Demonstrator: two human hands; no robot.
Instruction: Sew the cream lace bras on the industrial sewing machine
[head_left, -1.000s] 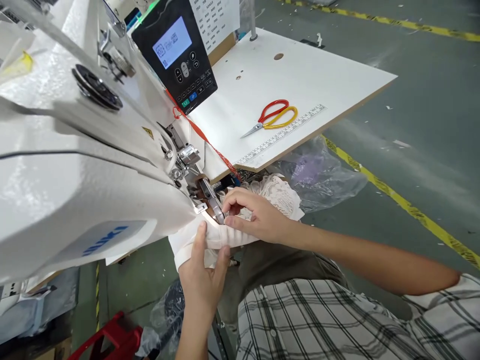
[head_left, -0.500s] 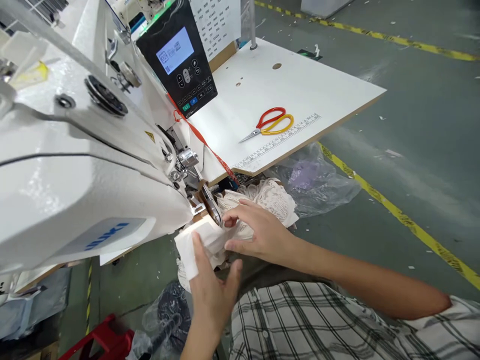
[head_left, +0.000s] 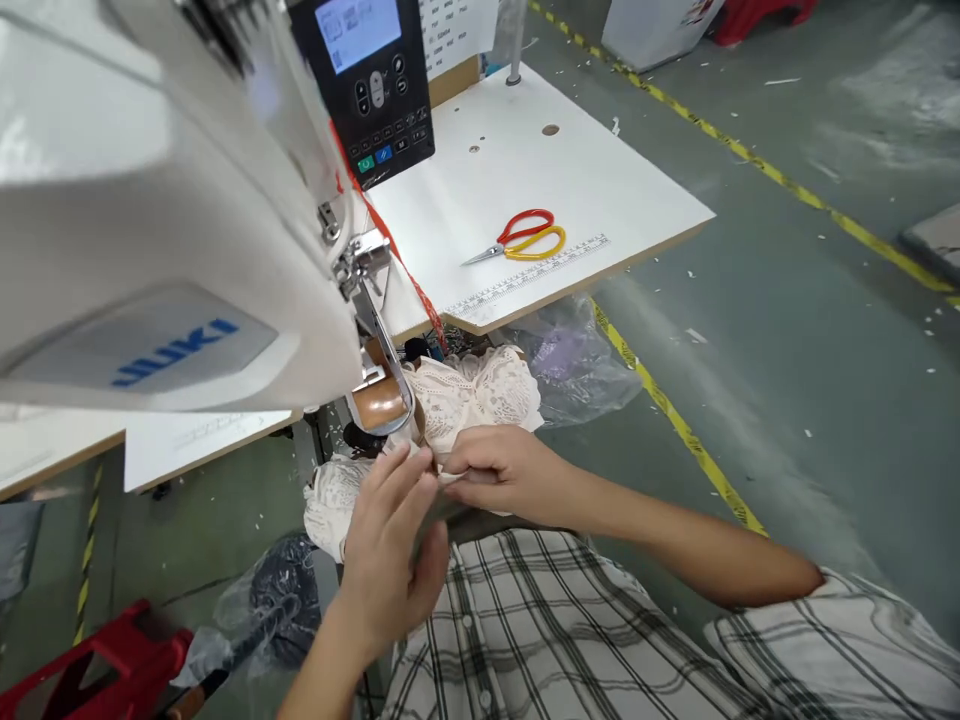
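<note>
Now lace garment (head_left: 480, 392) pinched between hands, under sewing machine (head_left: 150, 230).

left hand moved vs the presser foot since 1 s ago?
Yes. The left hand has dropped below and clear of the presser foot, off the white fabric; its fingers now meet the right hand on the lace.

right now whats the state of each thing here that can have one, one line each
lace fabric: bunched below the machine head, edge pinched by both hands
left hand: fingers closed on the fabric edge
right hand: pinching the same edge
scissors: closed, lying flat on the white table, untouched
control panel: screen lit
clear plastic bag: crumpled under the table edge
</note>
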